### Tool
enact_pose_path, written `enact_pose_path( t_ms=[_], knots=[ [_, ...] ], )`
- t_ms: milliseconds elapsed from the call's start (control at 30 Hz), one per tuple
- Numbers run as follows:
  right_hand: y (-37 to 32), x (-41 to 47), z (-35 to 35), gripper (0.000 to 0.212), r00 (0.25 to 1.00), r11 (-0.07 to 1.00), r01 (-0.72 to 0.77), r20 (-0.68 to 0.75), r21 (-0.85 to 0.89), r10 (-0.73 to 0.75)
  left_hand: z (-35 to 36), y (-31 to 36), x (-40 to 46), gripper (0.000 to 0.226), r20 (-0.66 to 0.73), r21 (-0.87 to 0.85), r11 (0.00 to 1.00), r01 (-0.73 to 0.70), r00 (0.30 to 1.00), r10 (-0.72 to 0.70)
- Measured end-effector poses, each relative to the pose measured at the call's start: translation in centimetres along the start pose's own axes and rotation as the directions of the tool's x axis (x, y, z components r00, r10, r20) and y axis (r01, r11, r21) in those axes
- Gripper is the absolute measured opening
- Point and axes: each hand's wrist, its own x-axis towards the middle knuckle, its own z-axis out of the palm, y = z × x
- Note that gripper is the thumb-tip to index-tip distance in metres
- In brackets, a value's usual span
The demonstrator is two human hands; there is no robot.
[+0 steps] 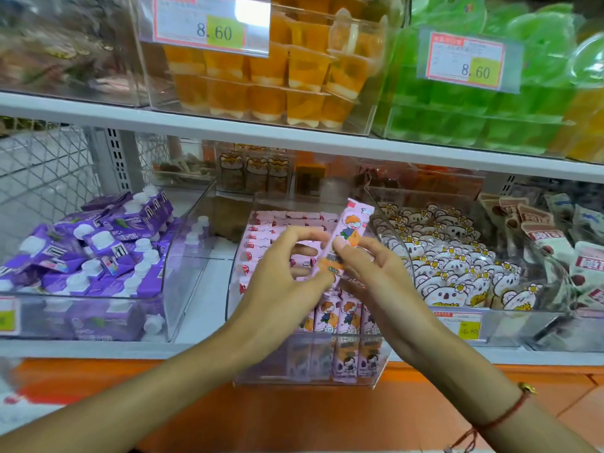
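Note:
A long pink snack packet [348, 230] with a cartoon child on it stands nearly upright above a clear plastic bin [242, 256] in the middle of the lower shelf. My left hand [287, 276] pinches its lower end between thumb and fingers. Its middle is pinched by the thumb and fingers of my right hand [376, 282]. The bin holds several more of the same pink packets [340, 315], some lying flat at the back and some upright at the front.
Left of the bin is a clear bin of purple pouches [98, 256] with white caps. To the right, a bin of bear-print packets [457, 269]. The upper shelf [98, 109] carries orange jelly cups [277, 80] and green jelly cups [490, 109] with price tags.

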Motion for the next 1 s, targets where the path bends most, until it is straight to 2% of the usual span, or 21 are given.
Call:
enact_pose_path(
  t_ms=[133, 200, 333, 433, 600, 667, 733, 833, 900, 1000],
  knots=[
    [0.1, -0.1, 0.4, 0.027, 0.999, 0.998, 0.042, -0.021, 0.038, -0.042, 0.1, -0.1, -0.1, 0.046, -0.049, 0.200, 0.975, -0.101, 0.992, 0.113],
    [0.1, 0.0, 0.2, 0.030, 0.999, 0.998, 0.043, -0.010, 0.051, -0.043, -0.1, 0.0, 0.0, 0.040, -0.068, 0.203, 0.968, -0.149, 0.984, 0.166],
    [-0.1, 0.4, -0.6, 0.033, 0.999, 0.994, 0.037, 0.029, 0.098, -0.040, -0.3, 0.3, 0.3, 0.025, -0.069, 0.138, 0.976, -0.168, 0.981, 0.179],
    [-0.1, 0.4, -0.9, 0.032, 0.996, 0.997, 0.071, 0.052, 0.027, -0.073, -0.4, -0.1, 0.4, 0.023, -0.026, 0.171, 0.968, -0.183, 0.981, 0.190],
    [0.4, 0.1, -0.4, 0.027, 0.974, 0.976, 0.187, -0.108, -0.115, -0.200, -0.4, -0.6, 0.5, 0.039, 0.013, 0.313, 0.925, -0.216, 0.975, 0.224],
    [0.3, -0.1, -0.3, 0.024, 0.962, 0.961, 0.227, -0.119, -0.154, -0.247, -0.3, -0.4, 0.5, 0.041, -0.018, 0.282, 0.935, -0.215, 0.973, 0.229],
    [0.1, -0.1, -0.4, 0.021, 0.962, 0.956, 0.234, -0.102, -0.175, -0.254, -0.3, 0.0, 0.6, 0.037, -0.026, 0.160, 0.973, -0.168, 0.984, 0.174],
    [-0.3, 0.0, -0.8, 0.019, 0.972, 0.967, 0.192, -0.106, -0.165, -0.211, -0.4, 0.5, 0.7, 0.028, 0.049, -0.049, 0.998, 0.036, 0.998, -0.033],
    [-0.4, 0.2, -1.1, 0.022, 0.978, 0.975, 0.145, -0.126, -0.168, -0.167, -0.3, 0.8, 0.7, 0.024, 0.175, -0.236, 0.937, 0.258, 0.960, -0.220],
    [-0.3, 0.2, -1.1, 0.026, 0.983, 0.981, 0.104, -0.133, -0.162, -0.127, -0.3, 0.9, 0.7, 0.029, 0.273, -0.299, 0.873, 0.384, 0.912, -0.307]
  ],
)
